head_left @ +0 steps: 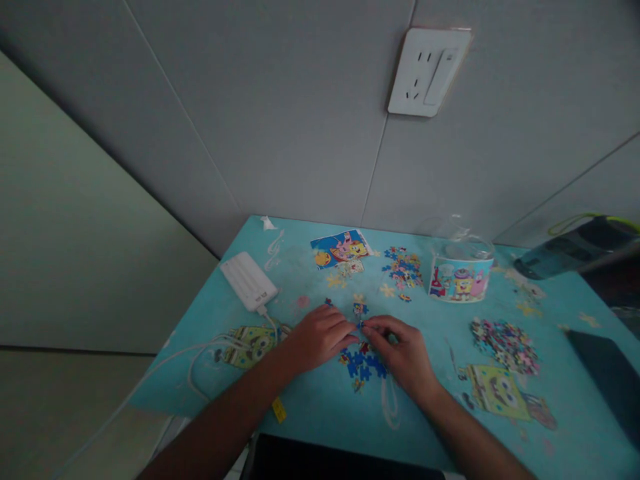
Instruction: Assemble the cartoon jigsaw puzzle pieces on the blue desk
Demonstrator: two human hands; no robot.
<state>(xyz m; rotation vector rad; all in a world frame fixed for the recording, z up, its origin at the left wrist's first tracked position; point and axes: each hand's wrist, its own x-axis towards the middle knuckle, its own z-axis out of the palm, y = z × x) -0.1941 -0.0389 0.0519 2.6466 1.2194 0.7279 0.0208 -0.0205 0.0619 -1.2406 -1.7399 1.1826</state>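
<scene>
Two hands (320, 337) (403, 353) beside clear tub (461, 270), contents unclear.

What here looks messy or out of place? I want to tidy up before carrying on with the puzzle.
Nothing looks spilled or damaged. Loose puzzle pieces sit in separate heaps, and the power bank lies askew with its cable trailing off the table edge.
</scene>
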